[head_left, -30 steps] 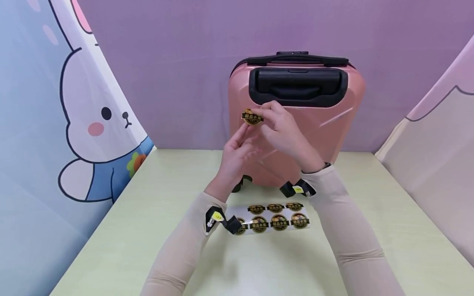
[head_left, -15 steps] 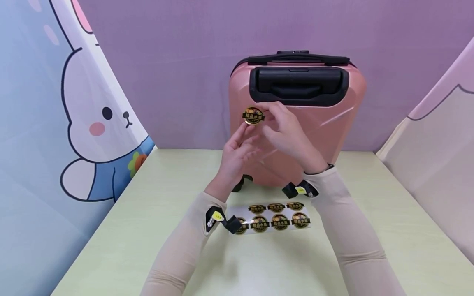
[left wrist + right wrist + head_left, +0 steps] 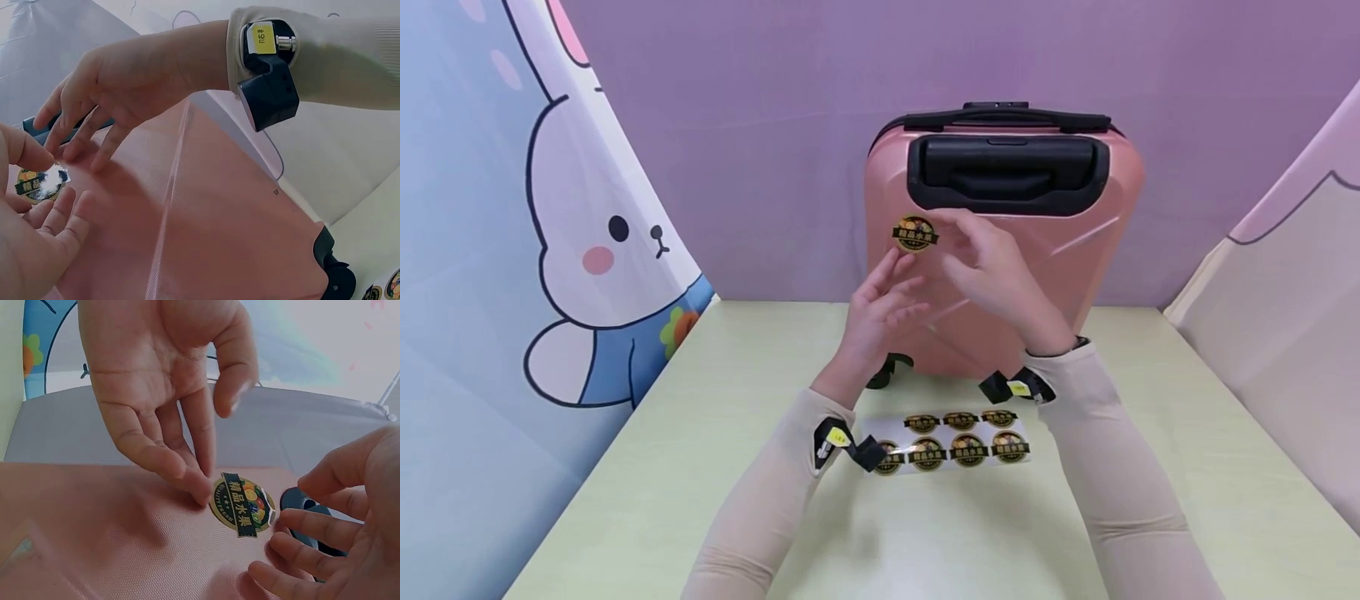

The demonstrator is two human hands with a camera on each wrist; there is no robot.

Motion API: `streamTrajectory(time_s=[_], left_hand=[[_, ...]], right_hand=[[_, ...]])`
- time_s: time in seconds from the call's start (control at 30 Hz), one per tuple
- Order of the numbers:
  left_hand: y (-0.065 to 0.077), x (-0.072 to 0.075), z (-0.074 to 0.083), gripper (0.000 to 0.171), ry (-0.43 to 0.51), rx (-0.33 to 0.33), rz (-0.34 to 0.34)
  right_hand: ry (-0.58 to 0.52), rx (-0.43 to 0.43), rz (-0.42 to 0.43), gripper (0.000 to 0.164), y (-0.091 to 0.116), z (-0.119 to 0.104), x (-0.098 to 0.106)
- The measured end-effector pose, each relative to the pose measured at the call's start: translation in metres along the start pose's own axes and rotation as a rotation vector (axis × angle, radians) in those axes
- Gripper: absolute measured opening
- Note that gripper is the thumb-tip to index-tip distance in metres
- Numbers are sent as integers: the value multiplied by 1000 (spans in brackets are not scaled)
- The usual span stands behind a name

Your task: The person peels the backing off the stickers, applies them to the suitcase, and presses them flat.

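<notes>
A round black-and-gold fruit sticker [image 3: 915,235] lies against the upper left of the pink suitcase [image 3: 1000,325]. In the right wrist view the sticker [image 3: 242,506] looks flat on the ribbed shell, with a bright glint along one edge. The left hand [image 3: 871,321] has its fingertips at the sticker's lower edge, its thumb held apart. Beside the sticker's right edge, the right hand [image 3: 992,271] has its fingers loosely bent and holds nothing. Glare covers part of the sticker [image 3: 39,184] in the left wrist view.
On the table [image 3: 647,500] in front of the suitcase lies a sheet of matching stickers [image 3: 955,442], partly behind the left wrist camera. A black wheel [image 3: 887,372] shows at the suitcase's lower left. Printed cloth [image 3: 587,275] hangs at the left side.
The right fingers have let go of the sticker's edge and drawn slightly right. The sticker now faces the head camera more flatly. The left hand's fingers have spread a little.
</notes>
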State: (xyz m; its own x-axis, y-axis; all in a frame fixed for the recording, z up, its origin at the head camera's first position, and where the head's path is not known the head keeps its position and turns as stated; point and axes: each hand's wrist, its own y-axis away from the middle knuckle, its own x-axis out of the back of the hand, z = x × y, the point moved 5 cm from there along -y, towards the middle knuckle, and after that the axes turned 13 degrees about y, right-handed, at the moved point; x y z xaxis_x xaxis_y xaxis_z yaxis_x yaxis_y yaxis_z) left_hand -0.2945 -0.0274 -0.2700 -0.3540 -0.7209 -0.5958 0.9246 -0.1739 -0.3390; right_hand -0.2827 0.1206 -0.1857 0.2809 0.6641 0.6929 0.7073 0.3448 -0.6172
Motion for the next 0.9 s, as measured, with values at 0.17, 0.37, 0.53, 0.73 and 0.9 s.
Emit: streamTrajectory(time_s=[0.17,0.37,0.53,0.73,0.9], left_hand=[[-2,8,-1,62,-10,-6,-6],[-4,17,-1,57,14,-29,1],[-6,24,-2,52,27,-39,9],[-9,31,-2,46,-10,-31,14],[-11,36,-3,45,-9,-23,14]], right_hand=[[-49,23,83,43,1,2,4],[-132,45,151,33,1,1,4],[-230,21,176,28,1,4,0],[-392,0,144,25,0,9,-13],[-518,-43,87,23,-1,14,-30]])
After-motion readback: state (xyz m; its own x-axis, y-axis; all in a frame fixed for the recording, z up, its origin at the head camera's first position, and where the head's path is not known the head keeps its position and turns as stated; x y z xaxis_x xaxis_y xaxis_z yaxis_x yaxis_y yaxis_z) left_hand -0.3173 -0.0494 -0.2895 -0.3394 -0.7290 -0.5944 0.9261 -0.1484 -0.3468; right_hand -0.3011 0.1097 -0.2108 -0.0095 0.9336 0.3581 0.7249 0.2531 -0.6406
